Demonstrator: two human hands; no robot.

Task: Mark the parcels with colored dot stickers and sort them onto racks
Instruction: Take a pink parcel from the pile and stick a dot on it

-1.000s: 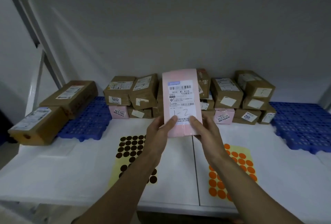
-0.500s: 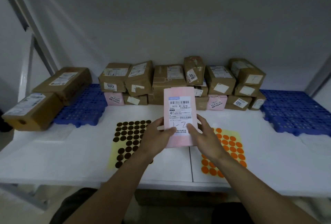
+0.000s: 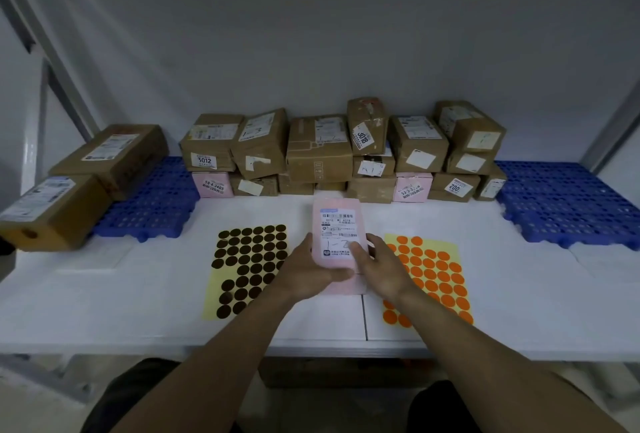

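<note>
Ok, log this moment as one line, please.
left hand: grips pink parcel | right hand: grips pink parcel | parcel: between dark sticker sheet and orange sticker sheet | dot on parcel: none visible

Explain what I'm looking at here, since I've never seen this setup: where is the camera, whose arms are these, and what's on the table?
There is no machine here. A person works with bare hands, and the single camera sits on their head, looking forward and down, so the arms reach in from below. The left hand and right hand together hold a pink parcel with a printed label, low over the white table; whether it touches is unclear. A brown dot sticker sheet lies to its left, an orange dot sticker sheet to its right. Cardboard parcels are stacked behind, between the left blue rack and the right blue rack.
</note>
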